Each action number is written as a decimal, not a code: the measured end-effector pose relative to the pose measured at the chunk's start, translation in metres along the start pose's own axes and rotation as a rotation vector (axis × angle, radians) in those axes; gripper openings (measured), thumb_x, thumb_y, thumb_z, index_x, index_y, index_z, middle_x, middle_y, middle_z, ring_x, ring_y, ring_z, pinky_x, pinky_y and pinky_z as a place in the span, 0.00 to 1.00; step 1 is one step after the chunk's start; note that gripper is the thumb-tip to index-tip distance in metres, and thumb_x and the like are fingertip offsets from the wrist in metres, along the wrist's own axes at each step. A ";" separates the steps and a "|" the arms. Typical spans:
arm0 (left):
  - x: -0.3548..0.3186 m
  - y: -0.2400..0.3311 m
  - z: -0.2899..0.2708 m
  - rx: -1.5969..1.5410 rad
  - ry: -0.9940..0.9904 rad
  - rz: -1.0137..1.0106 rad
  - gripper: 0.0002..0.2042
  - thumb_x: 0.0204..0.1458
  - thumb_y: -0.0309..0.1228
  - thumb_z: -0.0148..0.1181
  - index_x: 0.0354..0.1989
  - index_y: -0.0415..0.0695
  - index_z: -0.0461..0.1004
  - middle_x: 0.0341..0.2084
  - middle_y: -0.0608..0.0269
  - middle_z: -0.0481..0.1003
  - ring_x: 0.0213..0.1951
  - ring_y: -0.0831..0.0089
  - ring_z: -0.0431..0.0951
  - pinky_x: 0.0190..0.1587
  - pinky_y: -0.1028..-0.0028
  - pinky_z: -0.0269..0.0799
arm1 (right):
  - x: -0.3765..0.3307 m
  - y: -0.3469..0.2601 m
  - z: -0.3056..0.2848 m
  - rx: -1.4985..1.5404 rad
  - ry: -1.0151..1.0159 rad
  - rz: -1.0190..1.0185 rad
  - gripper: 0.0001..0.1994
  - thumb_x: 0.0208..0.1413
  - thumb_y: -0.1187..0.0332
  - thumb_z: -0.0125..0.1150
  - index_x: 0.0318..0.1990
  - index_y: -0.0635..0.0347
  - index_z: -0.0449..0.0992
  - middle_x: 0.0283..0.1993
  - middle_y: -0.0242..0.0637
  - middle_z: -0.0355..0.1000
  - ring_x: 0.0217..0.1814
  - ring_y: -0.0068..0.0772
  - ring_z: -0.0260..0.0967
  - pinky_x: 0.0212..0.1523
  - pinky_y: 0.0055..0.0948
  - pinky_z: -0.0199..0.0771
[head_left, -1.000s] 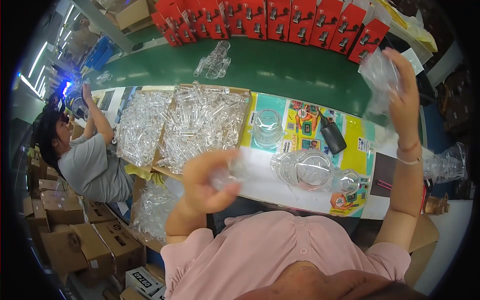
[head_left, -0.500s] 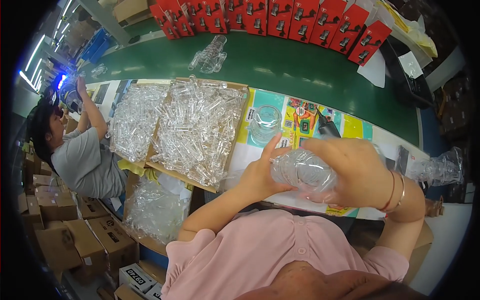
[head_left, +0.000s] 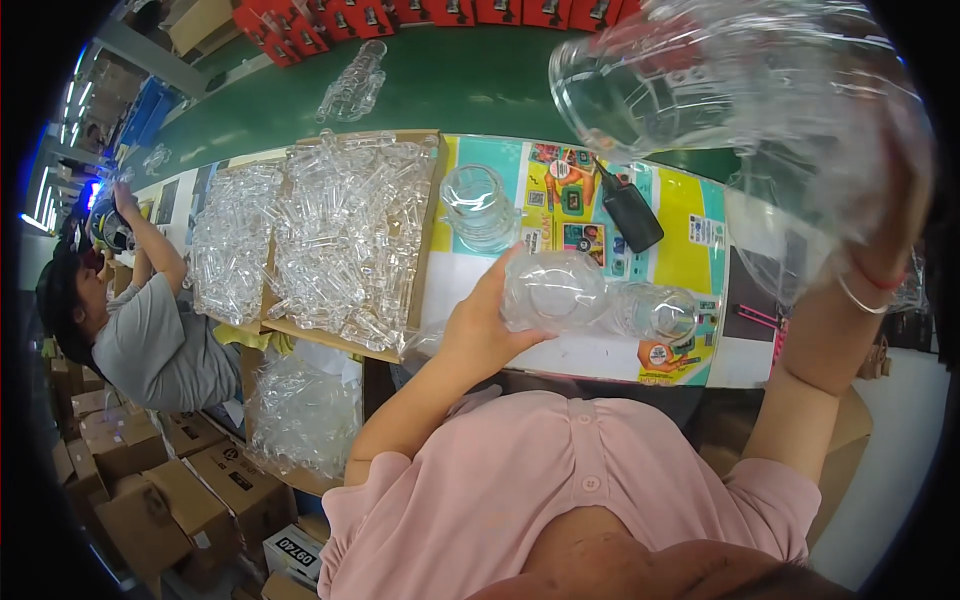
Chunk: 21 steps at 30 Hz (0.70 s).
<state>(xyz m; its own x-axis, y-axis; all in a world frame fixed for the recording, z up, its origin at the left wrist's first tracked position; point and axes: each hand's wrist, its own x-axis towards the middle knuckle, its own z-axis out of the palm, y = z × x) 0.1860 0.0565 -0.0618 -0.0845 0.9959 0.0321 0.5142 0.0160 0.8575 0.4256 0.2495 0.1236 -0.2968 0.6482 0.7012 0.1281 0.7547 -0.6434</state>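
Observation:
My left hand [head_left: 485, 318] is closed around one end of a clear round vessel [head_left: 553, 290], held low over the table's near edge. A narrower clear ringed part [head_left: 655, 312] lies against its right side; whether the two are joined I cannot tell. At the upper right, my right hand [head_left: 895, 200] is raised and grips a large clear vessel with a wide round mouth [head_left: 660, 95], smeared by motion and close to the camera. Its fingers are partly hidden behind the clear walls. A clear ringed jar [head_left: 478, 208] stands beyond my left hand.
A black bottle with a thin nozzle [head_left: 632, 212] lies on the printed mat. Pink-handled pliers or scissors [head_left: 757, 317] lie to the right. Left are cardboard trays [head_left: 425, 235] of clear tubes. Red boxes [head_left: 500, 12] line the green table [head_left: 470, 90]. A co-worker [head_left: 150, 340] works at far left.
My right hand has left the clear vessel near my left hand and risen to the upper right, now holding a large clear vessel. My left hand keeps its hold. The view has shifted.

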 end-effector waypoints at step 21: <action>-0.054 0.049 -0.118 -0.587 0.582 0.659 0.13 0.48 0.38 0.53 0.28 0.41 0.62 0.25 0.55 0.65 0.30 0.71 0.68 0.45 0.57 0.68 | -0.033 0.024 0.029 0.084 -0.511 0.141 0.08 0.45 0.68 0.59 0.30 0.60 0.70 0.30 0.29 0.65 0.32 0.18 0.62 0.34 0.18 0.61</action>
<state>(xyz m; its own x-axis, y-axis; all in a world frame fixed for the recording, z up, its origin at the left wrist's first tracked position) 0.1150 -0.0066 0.0392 -0.4147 0.5934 0.6898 0.1270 -0.7129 0.6896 0.4112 0.2437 0.0759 -0.7080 0.5948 0.3807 0.1302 0.6398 -0.7574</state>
